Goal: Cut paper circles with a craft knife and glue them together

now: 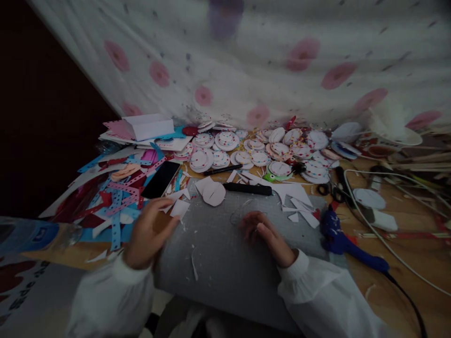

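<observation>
My left hand (151, 232) hovers at the left edge of the grey cutting mat (225, 272), thumb and fingers apart, with nothing visibly held. Beside its fingertips lies a white paper scrap (180, 209). Over the middle of the mat is my right hand (266, 234), slightly blurred, its fingers loosely curled and spread. A thin curved thread or wire (233, 217) shows close to its fingertips; contact cannot be made out. Ahead of both hands, a round white paper disc (214, 194) with a line across it lies next to a black rod-shaped tool (247, 188).
Several layered paper discs with coloured dots (227, 140) crowd the back. Perforated paper strips (116, 206), a black phone (161, 180) and a plastic bottle (38, 234) lie left. On the right are a blue glue gun (347, 241), a white cable (382, 241) and scissors (329, 190).
</observation>
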### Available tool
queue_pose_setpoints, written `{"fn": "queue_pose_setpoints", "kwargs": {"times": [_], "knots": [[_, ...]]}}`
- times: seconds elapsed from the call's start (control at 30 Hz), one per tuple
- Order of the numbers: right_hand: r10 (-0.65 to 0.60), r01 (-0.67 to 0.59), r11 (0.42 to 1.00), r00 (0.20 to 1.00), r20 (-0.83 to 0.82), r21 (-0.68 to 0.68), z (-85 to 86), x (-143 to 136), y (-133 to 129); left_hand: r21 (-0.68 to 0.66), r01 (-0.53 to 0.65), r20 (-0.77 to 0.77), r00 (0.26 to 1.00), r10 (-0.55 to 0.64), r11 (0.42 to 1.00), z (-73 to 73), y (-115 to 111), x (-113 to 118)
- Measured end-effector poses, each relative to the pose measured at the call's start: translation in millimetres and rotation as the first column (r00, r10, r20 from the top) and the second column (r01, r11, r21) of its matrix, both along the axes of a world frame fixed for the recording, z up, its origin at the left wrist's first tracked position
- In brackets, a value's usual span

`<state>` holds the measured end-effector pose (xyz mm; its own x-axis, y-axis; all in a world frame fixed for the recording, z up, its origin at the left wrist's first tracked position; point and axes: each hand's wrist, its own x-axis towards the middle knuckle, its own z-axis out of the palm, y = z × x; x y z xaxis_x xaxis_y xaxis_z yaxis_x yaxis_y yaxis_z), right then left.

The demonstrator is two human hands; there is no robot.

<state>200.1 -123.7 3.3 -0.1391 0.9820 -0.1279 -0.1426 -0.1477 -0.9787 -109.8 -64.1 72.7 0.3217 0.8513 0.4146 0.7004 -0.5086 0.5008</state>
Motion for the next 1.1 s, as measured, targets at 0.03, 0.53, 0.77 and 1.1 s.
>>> {"fn": "queue_pose_setpoints", "kwargs": {"times": [0.03,0.53,0.77,1.1], "knots": [[-0.006,0.006,1.0,1.0,-0.01,-0.006,0.6,0.2,-0.1,-0.028,0.099,-0.025,0.995,-0.099,0.995,-12.7,16.9,21.2],[-0.1,0.048,0.982,0.952,-0.289,-0.183,-14.4,9.1,12.4,-0.314,0.205,0.264,0.957,-0.122,0.927,-22.1,61.5,85.0],[-0.139,0.062,0.968,0.939,-0.314,-0.242,-6.5,11.3,12.3,-0.359,0.404,0.296,0.904,-0.309,0.841,-29.1,54.4,116.9],[0.042,-0.102,0.976,0.955,-0.292,-0.192,15.0,-20.8,24.6,-0.477,0.627,0.753,0.653,-0.082,0.616,-22.1,48.2,111.0]]}}
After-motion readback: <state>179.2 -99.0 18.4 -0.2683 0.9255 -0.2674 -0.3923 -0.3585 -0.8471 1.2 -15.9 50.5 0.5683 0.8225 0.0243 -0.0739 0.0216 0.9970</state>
